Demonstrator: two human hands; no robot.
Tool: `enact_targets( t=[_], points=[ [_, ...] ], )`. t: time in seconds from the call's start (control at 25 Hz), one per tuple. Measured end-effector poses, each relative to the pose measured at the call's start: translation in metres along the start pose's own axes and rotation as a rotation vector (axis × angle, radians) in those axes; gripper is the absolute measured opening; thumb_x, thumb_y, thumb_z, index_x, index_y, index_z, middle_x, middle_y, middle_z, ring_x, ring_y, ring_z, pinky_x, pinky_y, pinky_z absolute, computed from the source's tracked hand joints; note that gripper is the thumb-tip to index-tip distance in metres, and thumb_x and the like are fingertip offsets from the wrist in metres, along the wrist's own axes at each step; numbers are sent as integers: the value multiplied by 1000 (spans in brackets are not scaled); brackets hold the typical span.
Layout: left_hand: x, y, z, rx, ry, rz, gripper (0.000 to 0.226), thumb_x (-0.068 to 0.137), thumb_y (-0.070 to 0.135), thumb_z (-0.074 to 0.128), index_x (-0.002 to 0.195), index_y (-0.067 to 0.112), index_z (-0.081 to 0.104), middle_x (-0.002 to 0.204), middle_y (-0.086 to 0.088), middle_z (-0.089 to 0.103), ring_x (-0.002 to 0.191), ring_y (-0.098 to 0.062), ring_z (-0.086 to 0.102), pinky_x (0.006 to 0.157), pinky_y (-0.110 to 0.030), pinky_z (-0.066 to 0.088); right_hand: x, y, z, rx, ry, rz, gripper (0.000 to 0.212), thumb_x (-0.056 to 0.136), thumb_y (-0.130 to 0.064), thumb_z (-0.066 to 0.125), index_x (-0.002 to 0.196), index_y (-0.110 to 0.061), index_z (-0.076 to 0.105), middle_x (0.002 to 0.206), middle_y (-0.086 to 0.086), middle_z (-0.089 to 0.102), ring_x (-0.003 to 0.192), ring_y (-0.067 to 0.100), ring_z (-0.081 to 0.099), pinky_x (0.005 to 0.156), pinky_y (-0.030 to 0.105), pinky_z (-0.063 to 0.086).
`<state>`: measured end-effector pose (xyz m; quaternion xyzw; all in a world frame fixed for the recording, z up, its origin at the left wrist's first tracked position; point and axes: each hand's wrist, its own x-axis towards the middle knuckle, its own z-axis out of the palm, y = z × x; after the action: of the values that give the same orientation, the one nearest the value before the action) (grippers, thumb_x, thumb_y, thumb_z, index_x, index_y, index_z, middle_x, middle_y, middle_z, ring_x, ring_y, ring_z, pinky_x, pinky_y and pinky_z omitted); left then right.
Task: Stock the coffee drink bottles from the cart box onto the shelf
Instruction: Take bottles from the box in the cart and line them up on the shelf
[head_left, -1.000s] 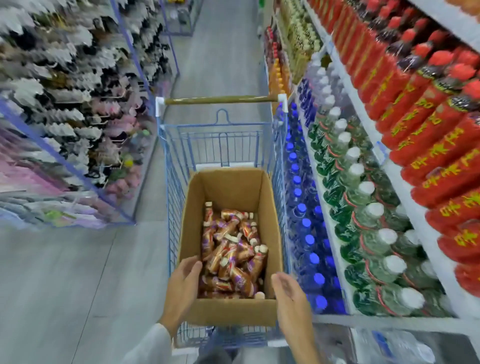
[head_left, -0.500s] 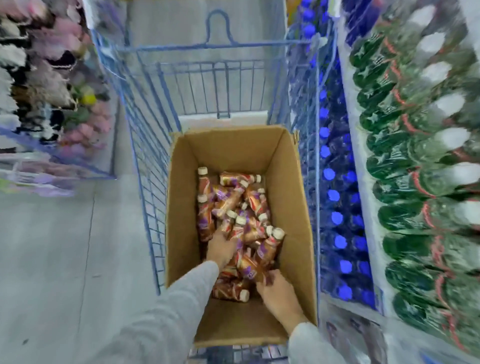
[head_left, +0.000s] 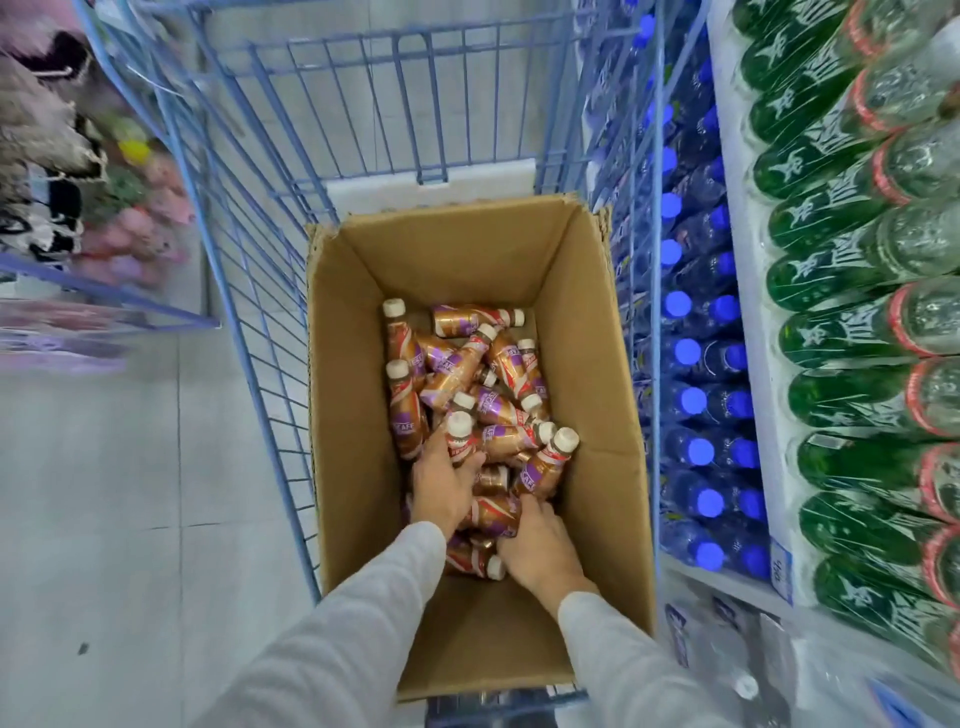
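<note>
The shelf (head_left: 748, 291) on the right holds rows of green-labelled and blue-capped bottles. Beside it stands a blue wire cart (head_left: 431, 37) carrying an open cardboard box (head_left: 587, 364). The coffee drink bottles (head_left: 457, 369) lie jumbled in the box bottom. The left hand (head_left: 447, 483) grips one white-capped bottle (head_left: 460, 436). The right hand (head_left: 540, 545) rests its fingers on a lying bottle (head_left: 492, 514); I cannot tell whether it has closed round it.
</note>
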<state>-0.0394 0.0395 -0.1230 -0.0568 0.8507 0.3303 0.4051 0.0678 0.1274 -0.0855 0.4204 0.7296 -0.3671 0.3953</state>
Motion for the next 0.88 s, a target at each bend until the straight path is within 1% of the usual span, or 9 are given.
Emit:
enact_targets(
  t=[0.12, 0.2, 0.28, 0.36, 0.52, 0.6, 0.72, 0.8, 0.88],
  points=[
    [-23, 5, -18, -139, 83, 26, 61, 97, 44, 62, 150, 28, 38, 145, 9, 52, 133, -11, 48, 109, -28, 35, 15, 3, 8, -162, -36, -52, 71, 91, -32, 67, 152, -24, 31, 155, 7, 35, 141, 29, 35, 116, 44, 36],
    [-31, 10, -33, -237, 112, 29, 60, 95, 46, 63, 148, 32, 39, 139, 15, 54, 127, -6, 49, 103, -25, 36, 28, 5, 15, -352, -39, -107, 75, 92, -32, 68, 155, -24, 28, 158, 7, 29, 145, 31, 28, 117, 46, 34],
    [-36, 10, -47, -293, 122, 25, 57, 95, 45, 64, 146, 33, 40, 135, 15, 56, 127, -8, 53, 105, -30, 41, 40, 3, 18, -503, -32, -163, 79, 91, -33, 69, 156, -21, 24, 159, 9, 28, 146, 32, 27, 115, 46, 36],
    [-43, 10, -59, -296, 138, 27, 58, 95, 44, 64, 147, 32, 39, 138, 10, 56, 130, -13, 53, 112, -41, 42, 47, -1, 15, -498, -33, -170, 78, 92, -36, 68, 155, -18, 26, 157, 9, 32, 143, 32, 32, 112, 46, 40],
    [-67, 13, -76, -303, 126, 16, 64, 96, 47, 60, 152, 31, 32, 146, 6, 52, 134, -19, 51, 116, -50, 38, 27, 3, -6, 68, -48, -66, 65, 85, -37, 75, 141, -21, 47, 136, 3, 55, 122, 25, 55, 104, 43, 49],
    [-83, 21, -85, -348, 70, 37, 63, 95, 49, 59, 150, 33, 34, 142, 8, 54, 130, -18, 55, 110, -42, 44, -3, 7, -25, 390, -62, -80, 66, 75, -42, 82, 133, -27, 54, 124, -3, 63, 111, 18, 63, 99, 41, 53],
    [-111, 47, -93, -381, -78, 88, 62, 87, 60, 60, 142, 42, 37, 135, 12, 59, 114, -7, 62, 87, -22, 50, -62, 14, -56, 674, -51, -181, 69, 63, -53, 86, 126, -40, 58, 105, -16, 73, 93, 3, 71, 82, 27, 57],
    [-132, 68, -90, -385, -174, 126, 76, 82, 69, 62, 147, 41, 33, 138, 13, 58, 114, -7, 63, 92, -28, 54, -103, 20, -73, 798, 23, -233, 62, 61, -58, 87, 116, -48, 60, 101, -23, 74, 89, -3, 72, 74, 21, 55],
    [-159, 95, -79, -391, -272, 201, 79, 82, 72, 63, 150, 47, 31, 141, 15, 57, 122, -9, 61, 106, -42, 49, -146, 35, -88, 922, 146, -291, 51, 62, -55, 87, 107, -52, 64, 100, -20, 76, 90, 0, 73, 78, 24, 57]
  ],
)
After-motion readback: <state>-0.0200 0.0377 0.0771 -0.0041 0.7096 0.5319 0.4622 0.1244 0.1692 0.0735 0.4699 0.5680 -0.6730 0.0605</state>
